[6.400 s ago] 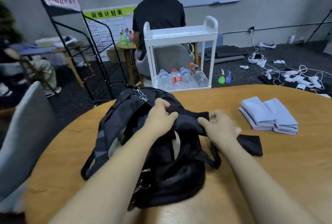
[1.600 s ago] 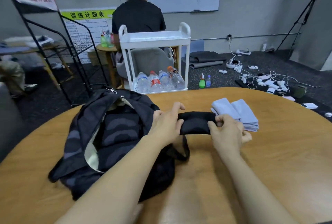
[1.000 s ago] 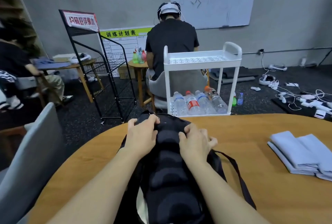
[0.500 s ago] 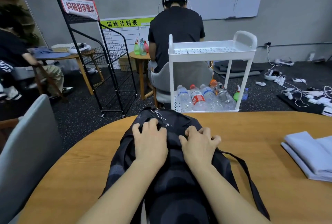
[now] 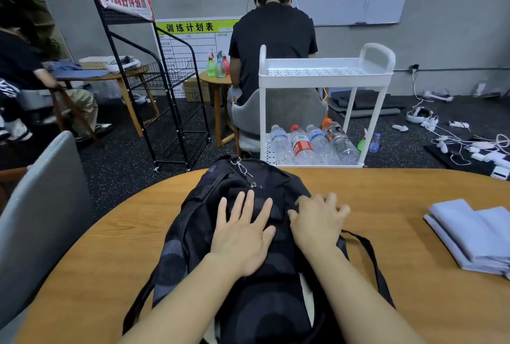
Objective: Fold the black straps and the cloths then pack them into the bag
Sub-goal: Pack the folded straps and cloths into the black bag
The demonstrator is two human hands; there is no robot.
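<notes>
I see the black patterned fabric backpack [image 5: 248, 274] lying on the round wooden table [image 5: 400, 233] in front of me. My left hand [image 5: 242, 236] rests flat on it, fingers straight and spread. My right hand [image 5: 317, 222] presses beside it, fingers loosely bent. The folded pale-blue cloths [image 5: 474, 236] sit well apart, at the right.

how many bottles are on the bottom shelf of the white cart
4 show: a clear one at the left, a red-labelled one next, another clear one, and an orange-capped one at the right. More may be hidden behind them.
</notes>
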